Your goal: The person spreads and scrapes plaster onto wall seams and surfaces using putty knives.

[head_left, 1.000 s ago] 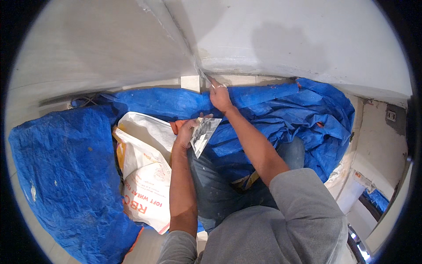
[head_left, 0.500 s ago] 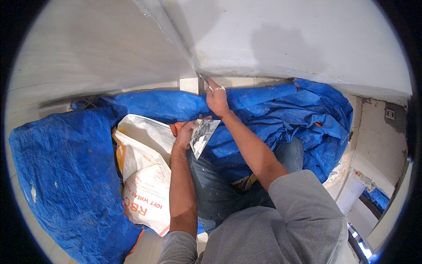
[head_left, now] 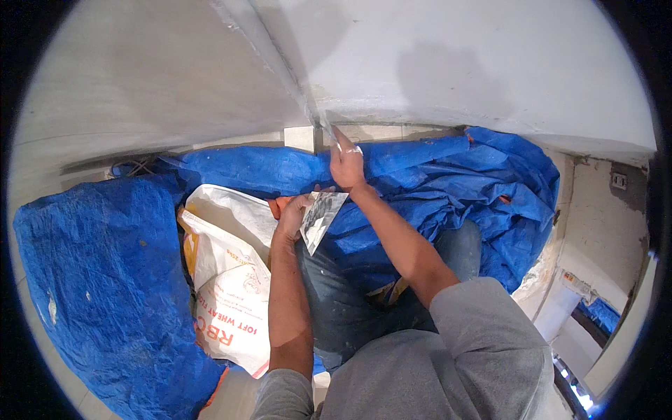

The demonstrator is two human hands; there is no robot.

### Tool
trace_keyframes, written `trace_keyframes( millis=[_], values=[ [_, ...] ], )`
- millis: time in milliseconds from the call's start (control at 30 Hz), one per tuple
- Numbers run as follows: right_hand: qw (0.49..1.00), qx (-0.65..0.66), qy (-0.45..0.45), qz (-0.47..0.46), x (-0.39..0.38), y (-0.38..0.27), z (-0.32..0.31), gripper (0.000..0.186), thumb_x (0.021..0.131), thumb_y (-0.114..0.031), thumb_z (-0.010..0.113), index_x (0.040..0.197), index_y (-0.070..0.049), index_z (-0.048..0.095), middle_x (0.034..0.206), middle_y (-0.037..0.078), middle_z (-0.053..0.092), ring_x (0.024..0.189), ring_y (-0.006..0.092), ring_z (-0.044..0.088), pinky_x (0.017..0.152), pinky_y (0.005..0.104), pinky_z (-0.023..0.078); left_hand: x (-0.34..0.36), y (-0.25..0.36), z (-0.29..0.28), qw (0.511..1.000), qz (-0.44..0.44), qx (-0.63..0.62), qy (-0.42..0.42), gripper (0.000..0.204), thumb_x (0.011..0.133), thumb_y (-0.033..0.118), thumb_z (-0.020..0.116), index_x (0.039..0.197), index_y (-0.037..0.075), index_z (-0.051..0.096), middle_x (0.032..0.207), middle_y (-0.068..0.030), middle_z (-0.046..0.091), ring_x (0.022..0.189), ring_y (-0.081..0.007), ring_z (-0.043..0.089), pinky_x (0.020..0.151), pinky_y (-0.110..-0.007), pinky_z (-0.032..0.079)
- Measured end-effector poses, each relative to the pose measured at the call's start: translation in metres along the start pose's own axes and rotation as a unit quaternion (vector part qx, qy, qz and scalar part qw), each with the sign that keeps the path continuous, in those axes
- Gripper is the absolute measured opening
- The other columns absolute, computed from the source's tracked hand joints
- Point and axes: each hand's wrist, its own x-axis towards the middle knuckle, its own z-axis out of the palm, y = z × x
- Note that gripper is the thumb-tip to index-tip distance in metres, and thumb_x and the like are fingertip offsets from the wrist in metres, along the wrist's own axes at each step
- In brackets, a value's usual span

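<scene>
Head view, looking down into a room corner; the right hand is closed around a small putty knife, its narrow blade pointing up into the seam where the two white walls meet, right at the bottom of the corner; can't make out the tip clearly, it's tiny and blends into the wall. The left hand sits lower and closer to the body, fingers curled and gripping a wide flat trowel blade smeared with grey-white filler; the blade is tilted, its point aimed down toward the person's jeans; something orange shows just behind that hand, probably the handle, but I can't tell for sure.

The two hands are near each other but not touching; the right forearm crosses just above the trowel's upper edge. A crumpled blue tarp covers the floor on both sides and runs up to the wall base; a white sack with red print lies on the tarp just left of the left forearm. Grey sleeves fill the bottom.
</scene>
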Motion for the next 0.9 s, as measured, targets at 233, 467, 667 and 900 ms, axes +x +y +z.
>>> trace_keyframes(
  millis=[233, 467, 667, 900],
  values=[
    [0.999, 0.008, -0.005, -0.042, 0.002, -0.028, 0.024, 0.049, 0.095, -0.008, 0.050, 0.142, 0.002, 0.043, 0.137, 0.030, 0.052, 0.126, 0.0455, 0.052, 0.107, 0.0468, 0.043, 0.018, -0.016, -0.045, 0.999, -0.018, 0.037, 0.001, 0.045, 0.083, 0.018, 0.050, 0.119, -0.005, 0.065, 0.107, -0.0134, 0.072, 0.089, -0.0238, 0.069, 0.084, -0.033, 0.053],
    [0.996, -0.002, -0.051, -0.076, -0.011, -0.002, -0.005, 0.048, 0.095, -0.007, 0.048, 0.142, 0.000, 0.045, 0.135, 0.029, 0.054, 0.125, 0.0439, 0.054, 0.106, 0.0459, 0.044, 0.003, -0.006, -0.012, 0.998, 0.010, 0.022, 0.053, 0.051, 0.081, 0.022, 0.052, 0.124, -0.004, 0.062, 0.108, -0.0123, 0.071, 0.089, -0.0226, 0.068, 0.083, -0.031, 0.053],
    [0.996, -0.006, -0.006, -0.093, 0.004, -0.018, 0.002, 0.044, 0.098, -0.012, 0.049, 0.142, -0.003, 0.047, 0.132, 0.029, 0.057, 0.122, 0.0452, 0.055, 0.102, 0.0462, 0.046, 0.006, -0.004, -0.017, 1.000, -0.013, 0.004, 0.020, 0.052, 0.081, 0.022, 0.053, 0.124, -0.005, 0.062, 0.109, -0.0128, 0.071, 0.084, -0.0232, 0.069, 0.081, -0.031, 0.054],
    [0.998, 0.015, -0.051, -0.047, -0.005, -0.016, -0.016, 0.040, 0.098, -0.011, 0.049, 0.137, -0.002, 0.053, 0.130, 0.028, 0.059, 0.120, 0.0438, 0.057, 0.102, 0.0456, 0.046, 0.007, -0.001, -0.023, 0.987, 0.097, 0.001, 0.129, 0.048, 0.073, 0.017, 0.059, 0.115, -0.004, 0.067, 0.106, -0.0127, 0.071, 0.088, -0.0248, 0.069, 0.085, -0.034, 0.055]
  ],
)
